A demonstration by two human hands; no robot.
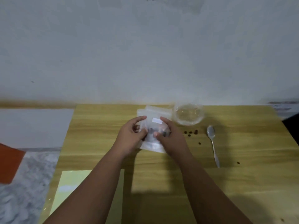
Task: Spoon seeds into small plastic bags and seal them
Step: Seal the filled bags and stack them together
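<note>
At frame centre, a small plastic bag (152, 135) holding dark seeds was pinched between the left hand (132, 136) and right hand (169, 136), its long axis pointing away toward the wall.

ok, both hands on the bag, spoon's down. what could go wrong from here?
1. The small bag is pinched between the left hand and right hand; if its top is not fully shut, the dark seeds inside may spill.
2. Loose seeds already lie on the table near the spoon; a forearm sweep could scatter them.
3. The clear bowl sits close behind the right hand and could get knocked.
</note>
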